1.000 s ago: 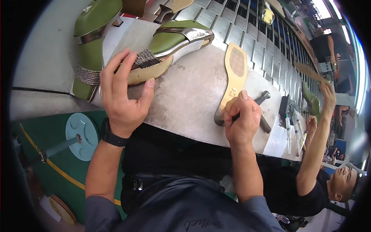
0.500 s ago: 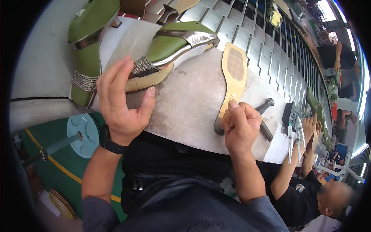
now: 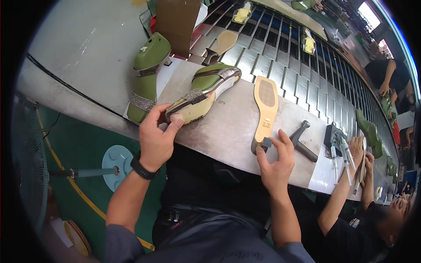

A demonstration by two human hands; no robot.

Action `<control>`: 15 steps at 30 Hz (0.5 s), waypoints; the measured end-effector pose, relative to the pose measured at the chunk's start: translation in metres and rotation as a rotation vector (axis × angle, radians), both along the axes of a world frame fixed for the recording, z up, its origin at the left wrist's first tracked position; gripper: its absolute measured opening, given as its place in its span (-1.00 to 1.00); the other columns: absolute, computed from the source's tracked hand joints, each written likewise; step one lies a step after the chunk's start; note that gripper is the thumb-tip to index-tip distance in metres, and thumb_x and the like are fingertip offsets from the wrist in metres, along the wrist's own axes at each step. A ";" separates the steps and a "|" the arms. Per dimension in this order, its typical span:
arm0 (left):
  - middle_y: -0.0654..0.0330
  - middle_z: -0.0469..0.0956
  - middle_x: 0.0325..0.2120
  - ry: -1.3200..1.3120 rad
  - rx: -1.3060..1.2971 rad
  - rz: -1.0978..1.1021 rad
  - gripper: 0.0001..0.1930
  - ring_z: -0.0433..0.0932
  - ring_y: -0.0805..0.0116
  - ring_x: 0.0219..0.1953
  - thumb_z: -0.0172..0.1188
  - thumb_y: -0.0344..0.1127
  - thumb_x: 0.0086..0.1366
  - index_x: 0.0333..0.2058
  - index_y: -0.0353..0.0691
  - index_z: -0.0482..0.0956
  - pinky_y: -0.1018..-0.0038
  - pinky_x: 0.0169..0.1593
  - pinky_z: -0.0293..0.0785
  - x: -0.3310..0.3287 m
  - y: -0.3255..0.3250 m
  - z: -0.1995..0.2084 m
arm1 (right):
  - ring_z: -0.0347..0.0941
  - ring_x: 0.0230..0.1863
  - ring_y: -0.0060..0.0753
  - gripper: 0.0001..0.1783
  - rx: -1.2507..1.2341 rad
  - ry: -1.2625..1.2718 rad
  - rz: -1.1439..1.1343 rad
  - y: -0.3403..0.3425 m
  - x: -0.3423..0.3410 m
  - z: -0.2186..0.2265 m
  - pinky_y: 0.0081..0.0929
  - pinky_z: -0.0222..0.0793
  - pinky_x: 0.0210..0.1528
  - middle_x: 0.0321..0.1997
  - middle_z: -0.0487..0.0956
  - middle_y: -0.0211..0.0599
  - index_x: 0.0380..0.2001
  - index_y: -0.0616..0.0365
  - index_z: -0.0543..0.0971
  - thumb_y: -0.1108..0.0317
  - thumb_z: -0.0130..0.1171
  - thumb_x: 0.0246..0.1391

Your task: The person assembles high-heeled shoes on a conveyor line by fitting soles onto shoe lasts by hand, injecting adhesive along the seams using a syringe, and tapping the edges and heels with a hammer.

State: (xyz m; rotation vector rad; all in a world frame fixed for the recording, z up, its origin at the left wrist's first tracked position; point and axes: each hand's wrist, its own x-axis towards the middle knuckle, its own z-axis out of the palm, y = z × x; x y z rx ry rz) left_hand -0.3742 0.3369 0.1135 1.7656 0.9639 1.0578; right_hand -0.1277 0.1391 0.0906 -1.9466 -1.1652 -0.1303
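Observation:
A sandal on a green last [image 3: 199,98] lies tilted on the metal worktop, its tan underside partly showing. My left hand [image 3: 158,141] is closed on its near end, thumb against the underside. Just left stands another green last with a sandal [image 3: 147,83], its strap glittery. A tan insole [image 3: 265,103] with a patterned pad lies in front of my right hand [image 3: 278,163]. That hand's thumb and index finger meet a small dark grey block [image 3: 266,141] at the insole's near end. A hammer [image 3: 301,139] rests beyond the right fingers.
Syringes [image 3: 341,155] and a black brush-like block [image 3: 333,135] lie to the right, near a co-worker's hands [image 3: 357,151]. Behind the worktop runs a slatted metal conveyor [image 3: 254,57]. Brown cardboard [image 3: 176,26] stands at the back. A light-blue stool [image 3: 117,164] is below left.
My left hand has gone from open beside the sandal to gripping its end. My right fingers have loosened from a tight fist, and the dark grey block now shows. The whole view has shifted.

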 end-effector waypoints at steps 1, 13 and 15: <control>0.19 0.69 -0.11 -0.043 0.067 -0.046 -0.64 0.63 0.47 -0.07 0.41 -0.49 0.36 0.08 -0.41 0.57 0.48 0.08 0.54 -0.004 -0.003 0.019 | 0.50 0.13 0.18 -0.56 0.012 0.003 -0.002 -0.002 0.001 0.000 -0.04 0.44 0.25 0.16 0.58 0.16 -0.07 0.32 0.68 0.41 0.53 -0.05; 0.06 0.71 -0.06 -0.585 0.069 -0.136 -0.63 0.68 0.41 -0.06 0.33 -0.21 0.51 0.05 -0.43 0.55 0.43 0.08 0.61 0.048 0.036 0.092 | 0.57 0.03 -0.34 -0.69 0.254 0.700 0.098 -0.073 -0.018 -0.011 -0.43 0.49 0.09 0.08 0.59 -0.10 -0.02 0.31 0.63 0.66 0.34 0.15; -0.02 0.70 -0.03 -0.642 0.072 -0.172 -0.62 0.69 0.32 0.00 0.30 -0.21 0.52 0.07 -0.43 0.51 0.37 0.12 0.62 0.055 0.028 0.092 | 0.60 0.02 -0.29 -0.67 0.109 0.554 0.164 -0.122 -0.033 -0.006 -0.43 0.50 0.08 0.05 0.58 -0.08 -0.05 0.31 0.64 0.67 0.37 0.08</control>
